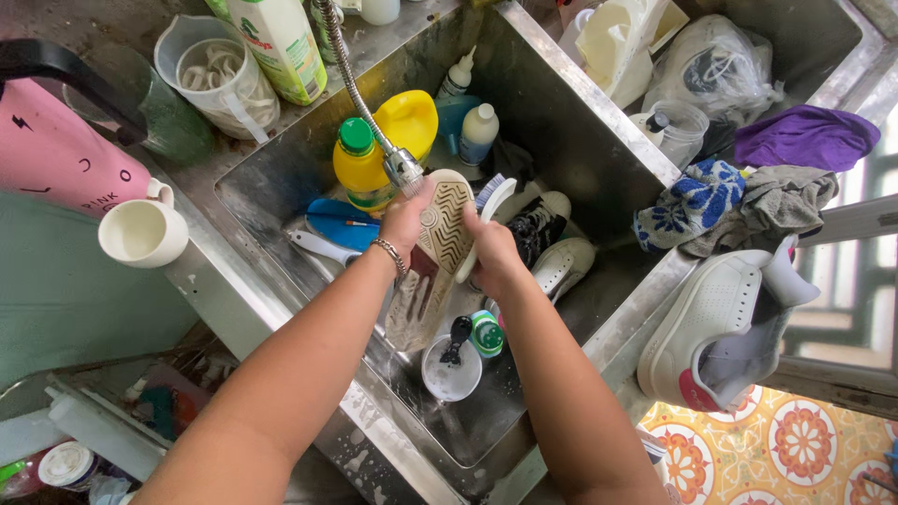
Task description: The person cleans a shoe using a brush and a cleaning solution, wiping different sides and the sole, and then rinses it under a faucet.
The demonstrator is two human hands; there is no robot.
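Note:
My left hand (404,223) grips a white shoe (440,238) sole-up over the steel sink (561,122), just under the flexible tap head (402,168). A bracelet circles that wrist. My right hand (491,251) holds a white scrubbing brush (486,201) with blue bristles against the shoe's patterned sole. Below the hands lie a small white bowl (451,372) and a green-capped round container (486,334) on the wet sink floor.
The sink also holds a yellow bottle (360,168), a blue brush (339,224), small bottles, and a black-and-white sneaker (547,229). A white sneaker (720,323) leans on the right rim beside rags (739,206). A white cup (142,234) and clear jug (220,70) sit left.

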